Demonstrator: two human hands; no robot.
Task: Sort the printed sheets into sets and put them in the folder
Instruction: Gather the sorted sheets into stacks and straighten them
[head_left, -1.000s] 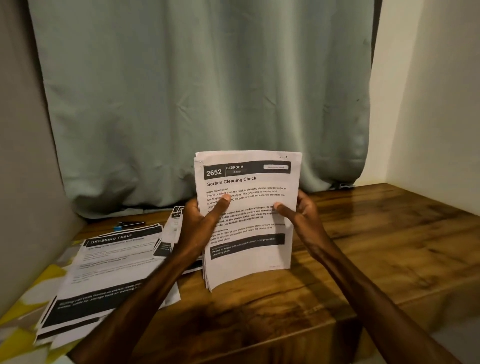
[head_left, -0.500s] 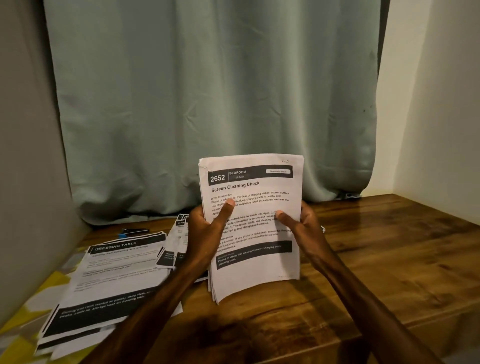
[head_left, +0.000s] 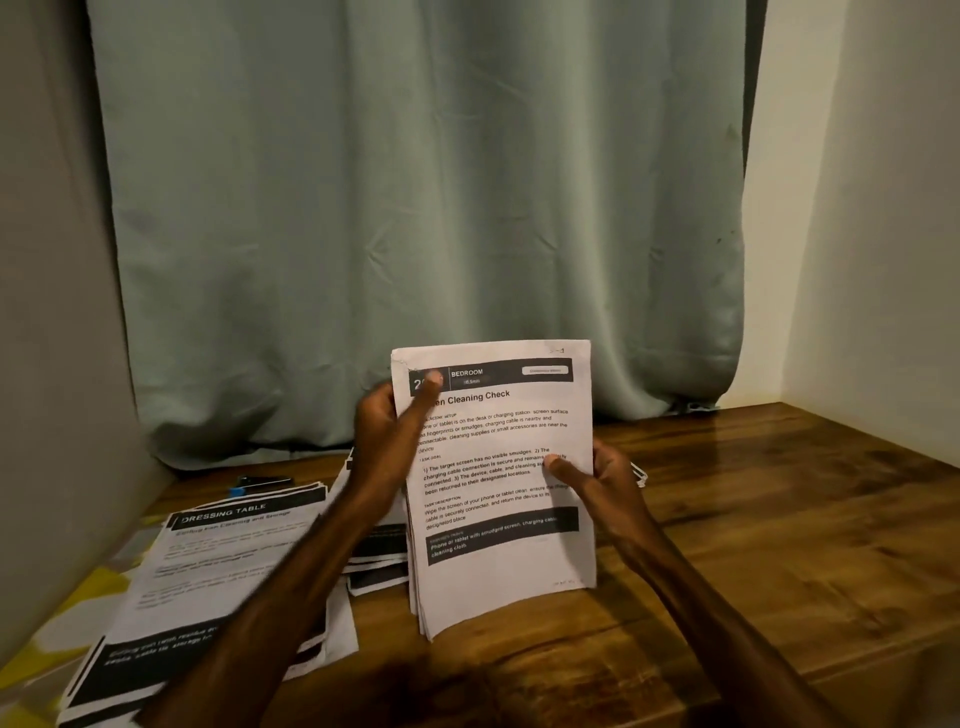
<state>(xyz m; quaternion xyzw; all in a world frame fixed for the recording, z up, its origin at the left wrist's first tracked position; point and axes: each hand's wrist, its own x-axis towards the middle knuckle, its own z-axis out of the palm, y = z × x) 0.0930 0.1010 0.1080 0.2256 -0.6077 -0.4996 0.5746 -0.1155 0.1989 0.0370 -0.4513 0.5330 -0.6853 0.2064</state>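
Head-worn view, forward and down

Grey-green curtain (head_left: 415, 208) behind wooden table (head_left: 779, 519); blue-tipped dark object (head_left: 258, 485) near curtain hem.

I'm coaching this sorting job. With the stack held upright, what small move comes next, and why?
Probably peel off the top sheet with the left hand: its thumb sits on that sheet's upper left corner, while the right hand grips the stack at its right edge.
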